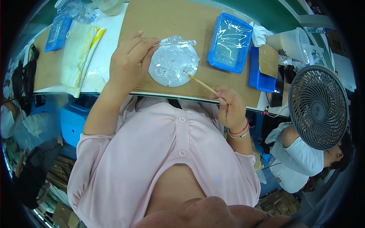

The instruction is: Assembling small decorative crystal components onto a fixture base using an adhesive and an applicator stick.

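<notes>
Directly in front of me a round white disc [156,72] lies on the brown cardboard, bearing a clear, glassy piece [173,62] with a bumpy surface. My left hand [134,55] is at the left of the disc, its thumb and fingers pinching the end of a clear rod-like part [178,43] along the far side of the piece. My right hand [230,104] grips a thin wooden stick [205,85] near its rear end. The stick's tip touches or nearly touches the disc's right side; which of these I cannot tell.
A blue tray [213,64] with clear plastic stands at the right, beside a second blue tray [262,80] holding cardboard. Farther right are a plastic tub [291,43] and a black fan [318,110]. Yellow-white cloth [78,57] and a clear bottle [76,11] lie left. People sit nearby.
</notes>
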Motion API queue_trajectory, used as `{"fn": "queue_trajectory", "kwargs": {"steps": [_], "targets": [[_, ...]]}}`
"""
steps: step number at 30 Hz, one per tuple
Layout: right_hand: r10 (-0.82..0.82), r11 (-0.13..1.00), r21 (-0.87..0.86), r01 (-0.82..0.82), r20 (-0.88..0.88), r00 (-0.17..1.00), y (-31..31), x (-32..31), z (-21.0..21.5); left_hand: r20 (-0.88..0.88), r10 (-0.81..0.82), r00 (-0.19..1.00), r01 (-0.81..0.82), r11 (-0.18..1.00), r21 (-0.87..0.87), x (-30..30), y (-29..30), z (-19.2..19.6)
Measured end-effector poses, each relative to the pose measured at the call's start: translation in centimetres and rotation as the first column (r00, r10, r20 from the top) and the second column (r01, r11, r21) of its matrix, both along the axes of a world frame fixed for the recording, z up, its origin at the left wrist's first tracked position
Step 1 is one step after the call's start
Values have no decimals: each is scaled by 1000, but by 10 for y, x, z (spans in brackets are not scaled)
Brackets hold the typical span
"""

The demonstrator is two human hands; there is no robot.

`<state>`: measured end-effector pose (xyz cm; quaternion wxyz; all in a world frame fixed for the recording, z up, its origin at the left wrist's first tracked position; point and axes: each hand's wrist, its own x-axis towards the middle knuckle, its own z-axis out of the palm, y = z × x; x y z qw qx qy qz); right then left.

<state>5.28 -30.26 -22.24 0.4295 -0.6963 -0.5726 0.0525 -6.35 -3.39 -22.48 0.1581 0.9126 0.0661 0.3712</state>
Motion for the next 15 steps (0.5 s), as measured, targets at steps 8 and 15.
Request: {"fn": "queue_trajectory", "kwargs": {"steps": [8, 15], "targets": [[-107, 993, 51, 107, 0, 994, 3, 7, -7, 12, 45, 999, -45, 999, -30, -1, -5, 0], [-280, 946, 132, 295, -122, 952, -26, 4, 11, -279, -239, 930, 81, 873, -480, 3, 17, 40]]}}
